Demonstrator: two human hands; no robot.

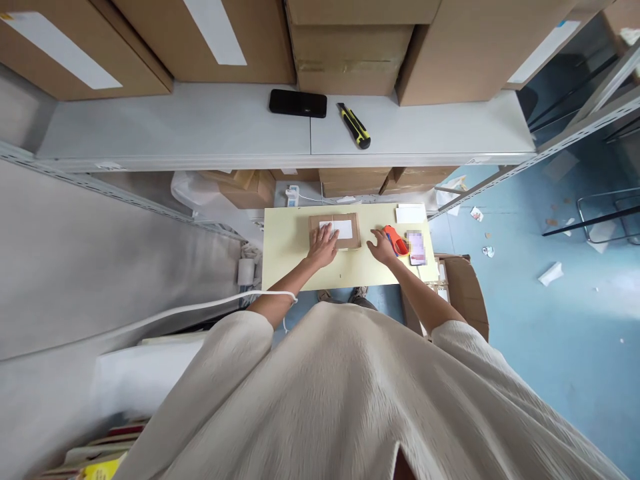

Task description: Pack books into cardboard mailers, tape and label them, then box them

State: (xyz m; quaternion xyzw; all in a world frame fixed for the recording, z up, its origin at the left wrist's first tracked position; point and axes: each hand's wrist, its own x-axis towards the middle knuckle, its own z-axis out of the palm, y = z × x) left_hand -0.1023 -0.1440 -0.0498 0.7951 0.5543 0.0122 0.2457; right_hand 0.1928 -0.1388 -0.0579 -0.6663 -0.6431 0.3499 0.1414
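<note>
Blue floor strewn with paper scraps fills the right of the frame, and a grey shelf (200,127) crosses the top, carrying big closed cardboard boxes (350,53), a black case (298,103) and a yellow-and-black utility knife (354,125). At centre stands a pale yellow worktop (290,253). A flat cardboard parcel (350,230), sealed, with a white label (341,228), lies near the worktop's upper edge. The left hand (323,245) presses on the parcel's left part, fingers spread flat and open. The right hand (383,248) rests on the worktop just right of the parcel, against an orange tape dispenser (397,240); whether its fingers grip it cannot be told. A phone (416,248) lies just beyond. An open carton (465,287) sits right of the worktop, its white contents too small to identify.
</note>
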